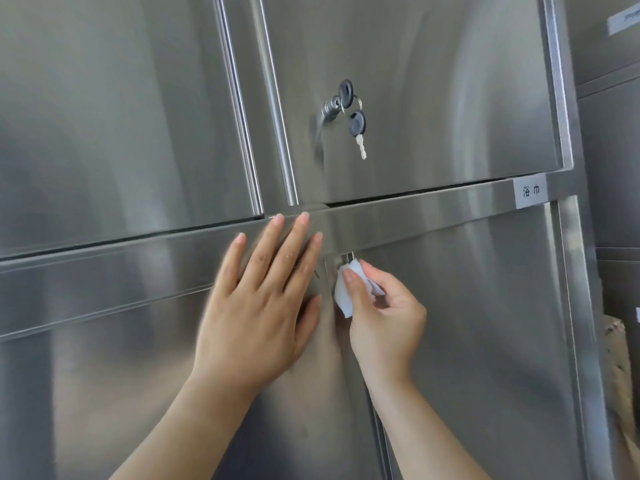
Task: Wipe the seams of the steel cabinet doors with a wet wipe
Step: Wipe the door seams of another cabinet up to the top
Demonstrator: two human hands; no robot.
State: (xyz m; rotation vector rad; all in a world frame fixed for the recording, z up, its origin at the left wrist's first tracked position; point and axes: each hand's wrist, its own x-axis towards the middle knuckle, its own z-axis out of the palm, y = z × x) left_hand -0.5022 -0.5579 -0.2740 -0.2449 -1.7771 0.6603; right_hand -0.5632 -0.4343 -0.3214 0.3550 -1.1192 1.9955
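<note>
— Wet wipe [342,295]: how does it handle?
— Soft, limp, light. Keep it bunched at your fingertips, as your right hand [384,318] pinches it now, centre frame, apparently against the vertical seam [325,268]; blur hides contact.
— Left hand [258,306]?
— Flat, fingers straight, pressing the door [104,375] just left of the wipe.
</note>
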